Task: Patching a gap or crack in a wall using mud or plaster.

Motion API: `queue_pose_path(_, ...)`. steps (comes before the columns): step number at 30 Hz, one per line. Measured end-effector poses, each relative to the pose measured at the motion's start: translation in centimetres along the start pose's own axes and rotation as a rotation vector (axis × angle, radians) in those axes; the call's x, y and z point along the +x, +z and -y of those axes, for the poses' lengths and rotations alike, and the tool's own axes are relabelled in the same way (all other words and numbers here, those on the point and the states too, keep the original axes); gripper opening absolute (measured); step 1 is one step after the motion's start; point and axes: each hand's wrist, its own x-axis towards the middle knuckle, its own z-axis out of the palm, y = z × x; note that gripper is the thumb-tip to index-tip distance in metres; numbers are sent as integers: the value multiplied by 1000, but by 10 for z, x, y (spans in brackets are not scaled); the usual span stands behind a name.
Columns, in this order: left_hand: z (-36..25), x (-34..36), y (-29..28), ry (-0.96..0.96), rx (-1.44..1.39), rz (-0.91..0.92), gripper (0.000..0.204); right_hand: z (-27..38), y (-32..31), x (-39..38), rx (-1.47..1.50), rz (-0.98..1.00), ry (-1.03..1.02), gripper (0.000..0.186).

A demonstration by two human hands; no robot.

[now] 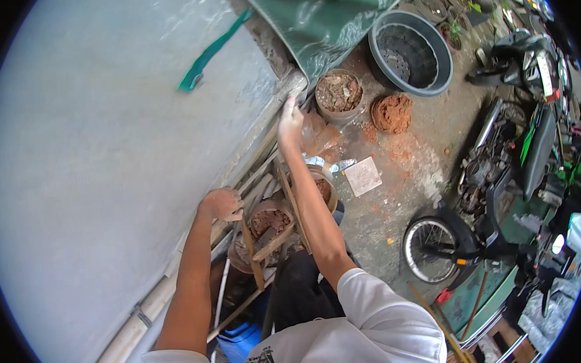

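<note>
A large pale grey-white flat surface (104,145) fills the left, bordered by a narrow ledge (252,144) with poles and pipes alongside. My left hand (223,203) is closed at that edge, fingers curled down; what they grip is hidden. Higher up, my right hand (290,125) is closed at the ledge beside its top corner; whatever lies within the fingers is unclear. Between my forearms are a wooden ladder-like frame (274,241) and pots of reddish soil (269,219). A green strip (211,54) lies on the pale surface.
Green tarp (321,15) hangs at the top. A large grey tub (409,53), a pot of debris (338,93), a reddish soil mound (392,114) and a square tile (362,176) sit on the ground. Motorbikes (487,164) line the right. A blue container (236,342) is low beside my legs.
</note>
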Motion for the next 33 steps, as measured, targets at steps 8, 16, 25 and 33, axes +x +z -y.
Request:
queue_pose_path(8, -7, 4, -8, 42, 41, -106, 39, 1, 6, -25, 5, -39, 177, 53)
queue_pose_path(16, -1, 3, 0, 42, 103, -1, 48, 3, 12, -62, 71, -22, 413, 51)
queue_pose_path(25, -7, 8, -9, -66, 88, 243, 52, -1, 23, -79, 120, -149, 399, 52)
queue_pose_path(33, -6, 8, -9, -78, 162, 276, 53, -7, 20, -102, 100, -119, 387, 50)
